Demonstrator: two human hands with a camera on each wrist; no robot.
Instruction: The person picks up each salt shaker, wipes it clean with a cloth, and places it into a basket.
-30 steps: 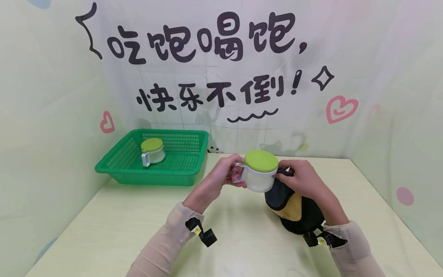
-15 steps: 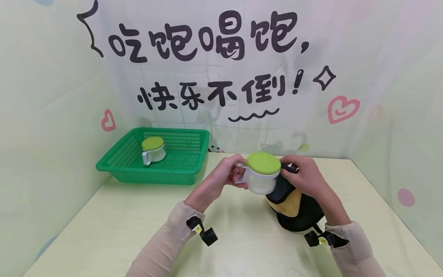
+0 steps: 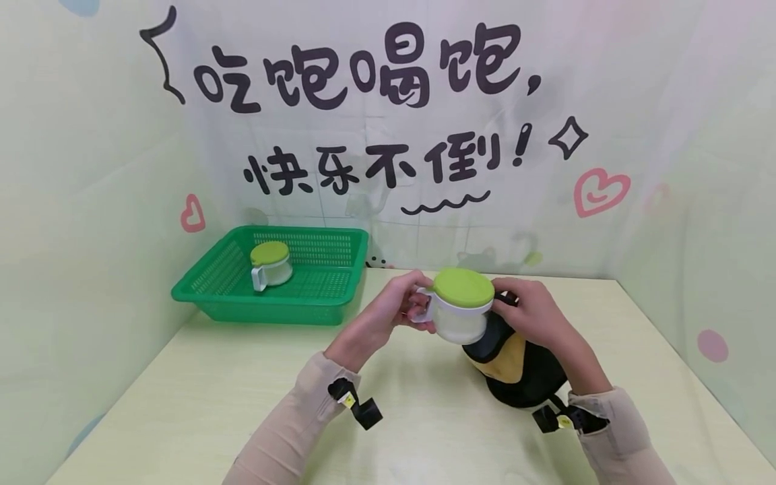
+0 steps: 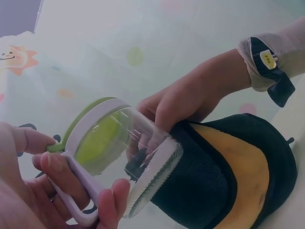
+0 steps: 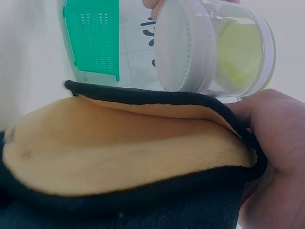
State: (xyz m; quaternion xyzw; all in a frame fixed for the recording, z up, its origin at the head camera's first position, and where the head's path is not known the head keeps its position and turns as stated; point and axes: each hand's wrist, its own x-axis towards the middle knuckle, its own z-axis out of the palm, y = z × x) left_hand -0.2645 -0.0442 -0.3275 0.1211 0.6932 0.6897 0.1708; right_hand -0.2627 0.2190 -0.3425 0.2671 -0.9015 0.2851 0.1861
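Observation:
My left hand (image 3: 397, 303) grips the white handle of a clear seasoning jar (image 3: 459, 320) with a green lid (image 3: 463, 287), held above the table. In the left wrist view, the left thumb touches the tab of the lid (image 4: 107, 138), which is closed; the jar (image 4: 136, 157) tilts there. My right hand (image 3: 530, 310) pinches the dark end of a black, navy and tan cloth item (image 3: 521, 370), just right of the jar. The right wrist view shows its tan panel (image 5: 128, 143) with dark edging close up. The right fingertips are partly hidden behind jar and cloth.
A green plastic basket (image 3: 273, 311) stands at the back left of the pale table (image 3: 242, 397). A similar jar (image 3: 273, 266), green-lidded with a white handle, is inside it. A printed cloth backdrop (image 3: 388, 121) hangs behind the table.
The jar has come down slightly, with my left hand still gripping its handle. My right hand keeps its pinch on the cloth, whose folds have shifted a little.

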